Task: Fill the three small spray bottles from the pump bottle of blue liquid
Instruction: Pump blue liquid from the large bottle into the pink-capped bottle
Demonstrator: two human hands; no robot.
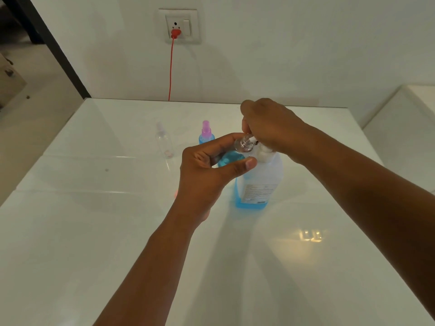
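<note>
A white glossy table point(98, 243) fills most of the view, its far edge against a pale wall point(282, 48) and its left edge open to a passage with a dark door frame point(54, 50). The near half of the tabletop lies bare under the person's forearms, and a lamp glare shows on it at the near right. A low white ledge point(404, 109) stands beside the table's right side.

On the wall sits a socket plate point(180, 25) with a red plug point(175, 33), and its red cord point(171, 67) hangs straight down behind the table's far edge.

The pump bottle point(256, 184) stands upright right of centre, with blue liquid low in its base. The right hand point(270, 128) comes from the right and curls down over the pump head, gripping it. The left hand point(207, 170) pinches a small open spray bottle point(231, 156), part full of blue, tilted with its neck at the pump spout.

Behind the hands a filled blue spray bottle point(206, 135) with a pink cap stands upright. Further left, well apart, an empty clear spray bottle point(164, 143) stands alone.
</note>
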